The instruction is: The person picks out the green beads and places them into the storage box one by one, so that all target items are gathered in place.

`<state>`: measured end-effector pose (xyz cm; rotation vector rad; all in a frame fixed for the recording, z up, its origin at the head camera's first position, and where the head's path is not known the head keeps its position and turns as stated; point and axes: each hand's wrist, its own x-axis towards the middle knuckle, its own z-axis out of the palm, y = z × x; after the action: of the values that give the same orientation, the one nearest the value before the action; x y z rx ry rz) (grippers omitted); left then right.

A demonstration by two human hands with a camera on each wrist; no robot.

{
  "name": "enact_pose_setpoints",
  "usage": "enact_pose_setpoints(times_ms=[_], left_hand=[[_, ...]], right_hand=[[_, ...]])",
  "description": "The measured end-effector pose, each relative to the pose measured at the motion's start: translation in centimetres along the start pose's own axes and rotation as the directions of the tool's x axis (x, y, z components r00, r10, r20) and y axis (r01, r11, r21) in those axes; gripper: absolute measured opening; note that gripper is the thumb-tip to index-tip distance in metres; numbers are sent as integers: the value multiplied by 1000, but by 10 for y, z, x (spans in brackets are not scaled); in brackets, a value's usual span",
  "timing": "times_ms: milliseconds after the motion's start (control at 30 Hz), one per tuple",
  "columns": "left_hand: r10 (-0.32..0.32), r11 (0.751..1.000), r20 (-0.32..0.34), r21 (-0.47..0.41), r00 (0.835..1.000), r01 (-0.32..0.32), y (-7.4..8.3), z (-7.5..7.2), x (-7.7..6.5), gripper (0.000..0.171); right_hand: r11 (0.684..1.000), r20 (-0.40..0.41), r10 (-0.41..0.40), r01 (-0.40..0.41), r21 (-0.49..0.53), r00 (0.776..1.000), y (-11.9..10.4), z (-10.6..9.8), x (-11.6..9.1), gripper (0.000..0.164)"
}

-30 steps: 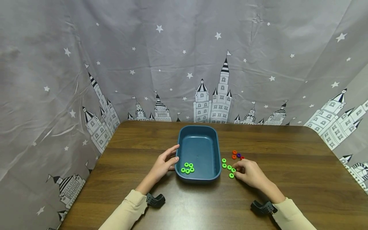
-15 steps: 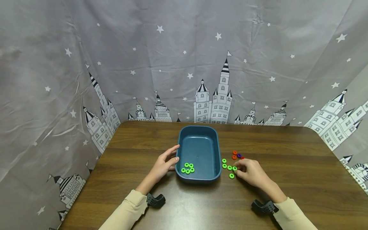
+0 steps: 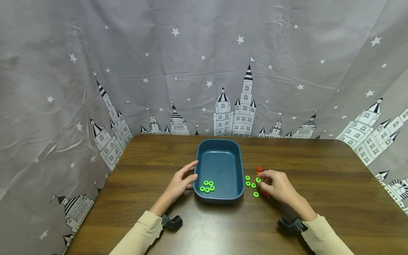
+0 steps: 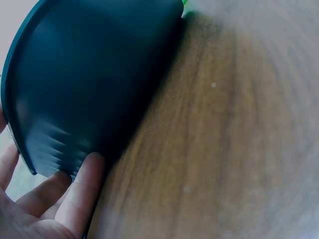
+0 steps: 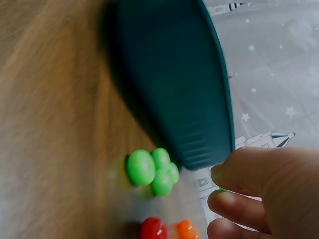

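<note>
Ten green rings are counted: five inside the near-left corner of the blue tray (image 3: pixel 219 166), four loose on the table (image 3: pixel 191 226) just right of it, and one green ring (image 3: pixel 258 181) pinched between thumb and forefinger of the right hand (image 3: pixel 278 187). Two orange rings (image 3: pixel 259 170), one purple ring (image 3: pixel 263 171) and one red ring (image 3: pixel 265 194) are also noted — the purple mostly covered by the fingers. The held ring, being round, has no long axis; its hole is seen from above. The tray's long axis is directed away from the person. Its left wall is touched by the left hand (image 3: pixel 178 183) — fingers spread against the outside, thumb at the rim.
</note>
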<state>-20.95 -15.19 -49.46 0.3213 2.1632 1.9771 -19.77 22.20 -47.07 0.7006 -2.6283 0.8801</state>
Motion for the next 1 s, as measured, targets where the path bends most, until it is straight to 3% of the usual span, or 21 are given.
enact_pose_setpoints(times_ms=[467,1000], left_hand=[[1,1000,3,-5,1000,0,-1,-1,-1,56],[11,1000,-2,7,1000,-11,-1,-1,-1,56]], right_hand=[[996,-24,-60,62,57,998,-30,2,31,17],[982,90,-136,122,141,987,-76,29,66,16]])
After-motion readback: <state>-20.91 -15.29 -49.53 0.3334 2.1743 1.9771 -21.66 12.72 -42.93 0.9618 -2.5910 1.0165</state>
